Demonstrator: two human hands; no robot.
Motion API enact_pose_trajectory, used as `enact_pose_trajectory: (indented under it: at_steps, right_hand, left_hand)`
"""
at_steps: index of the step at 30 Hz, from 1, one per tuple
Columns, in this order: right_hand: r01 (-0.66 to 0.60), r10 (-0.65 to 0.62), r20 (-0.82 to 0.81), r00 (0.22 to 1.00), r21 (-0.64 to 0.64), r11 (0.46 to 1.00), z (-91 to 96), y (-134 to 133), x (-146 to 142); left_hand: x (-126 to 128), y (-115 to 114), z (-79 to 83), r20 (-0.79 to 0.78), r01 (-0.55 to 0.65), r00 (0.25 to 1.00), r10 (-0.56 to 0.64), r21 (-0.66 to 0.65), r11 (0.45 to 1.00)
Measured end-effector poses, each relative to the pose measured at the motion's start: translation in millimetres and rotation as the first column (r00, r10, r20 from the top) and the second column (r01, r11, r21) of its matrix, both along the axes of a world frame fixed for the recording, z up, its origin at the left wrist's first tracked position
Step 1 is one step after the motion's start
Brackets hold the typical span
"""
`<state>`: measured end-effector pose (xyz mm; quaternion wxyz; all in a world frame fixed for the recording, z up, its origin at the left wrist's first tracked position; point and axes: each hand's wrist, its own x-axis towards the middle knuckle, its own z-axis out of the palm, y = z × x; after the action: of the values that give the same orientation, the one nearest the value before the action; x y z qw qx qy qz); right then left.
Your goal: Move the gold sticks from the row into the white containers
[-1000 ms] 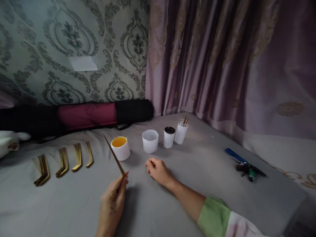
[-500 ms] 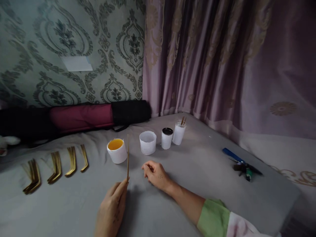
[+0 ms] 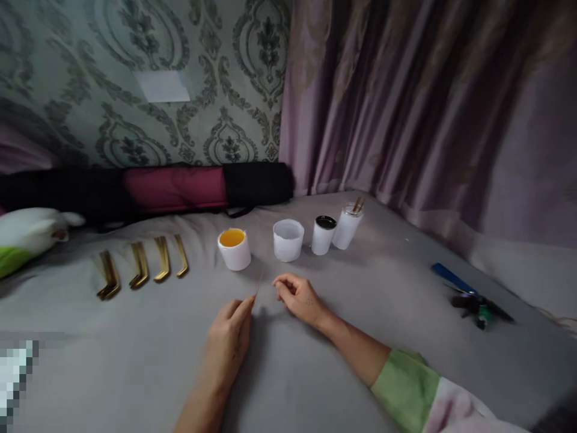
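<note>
My left hand [image 3: 229, 343] pinches the lower end of a thin brown stick [image 3: 258, 287], which is blurred and tips toward my right hand. My right hand [image 3: 300, 297] rests on the grey cloth [image 3: 135, 361] with its fingers curled loosely, holding nothing I can see. Just beyond the hands stand a white cup of yellow liquid [image 3: 234, 248], an empty white cup [image 3: 288, 240], a white cup with a dark top [image 3: 323, 234] and a clear jar holding sticks [image 3: 347, 225].
Several bent gold strips [image 3: 143, 267] lie in a row at the left. A blue tool and dark small tools [image 3: 469, 294] lie at the right. A black and red roll [image 3: 175, 189] lies along the patterned wall; a purple curtain hangs behind.
The stick has swung from leaning left, through upright, to pointing at my right hand and now shows much shorter. The camera has shifted, moving everything right and up in view.
</note>
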<state>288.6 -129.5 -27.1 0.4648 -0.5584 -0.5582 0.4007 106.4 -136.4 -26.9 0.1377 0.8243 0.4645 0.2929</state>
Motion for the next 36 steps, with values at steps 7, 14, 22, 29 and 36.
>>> enact_pose_trajectory:
  at_steps: [7, 14, 22, 29, 36]
  right_hand:
    - [-0.041, 0.040, -0.046, 0.998, -0.027, 0.999, 4.9, -1.0, -1.4]
    - [-0.072, 0.064, -0.123, 0.990, -0.060, 0.996, 11.7, -2.3, -4.6]
    - [-0.115, 0.086, -0.249, 0.965, -0.103, 0.988, 17.0, -1.7, -4.8]
    - [-0.141, 0.102, -0.354, 0.930, -0.086, 0.986, 20.6, -2.7, -3.9]
    - [-0.127, 0.091, -0.349, 0.933, -0.081, 0.989, 17.2, -1.2, -4.4]
  left_hand:
    - [1.0, 1.0, 0.3, -0.032, -0.058, 0.998, 0.059, 0.017, 0.998]
    - [1.0, 0.5, 1.1, -0.037, -0.060, 0.997, 0.061, 0.027, 0.998]
    - [1.5, -0.5, 3.4, -0.085, -0.029, 0.996, 0.032, 0.039, 0.999]
    - [2.3, -1.8, 6.3, -0.121, -0.003, 0.993, 0.006, 0.027, 1.000]
    - [2.8, -0.8, 3.5, -0.119, -0.013, 0.993, 0.017, 0.034, 0.999]
